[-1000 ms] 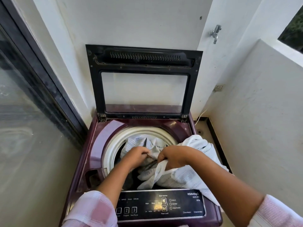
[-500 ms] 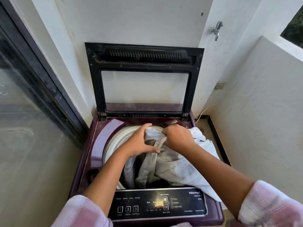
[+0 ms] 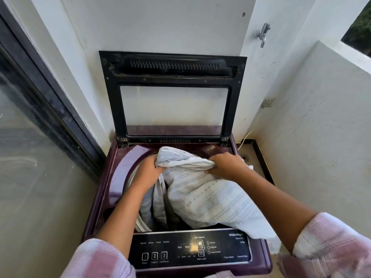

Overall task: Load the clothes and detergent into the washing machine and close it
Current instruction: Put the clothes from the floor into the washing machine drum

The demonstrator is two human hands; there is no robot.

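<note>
Cloth (image 3: 202, 191), white and limp, hangs bunched over the washing machine (image 3: 118, 173) tub, one end trailing past the control panel (image 3: 180, 250). Left hand (image 3: 147, 171) and right hand (image 3: 226, 165) each clench a fistful; it looks light and floppy, best gathered by its folds

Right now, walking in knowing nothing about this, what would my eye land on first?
First, the white patterned cloth bunched over the drum opening in the middle, gripped by the left hand and the right hand, with part of it draped over the right front edge. Behind it, the black-framed lid stands upright above the maroon washing machine. Nearest you lies the dark control panel.
</note>
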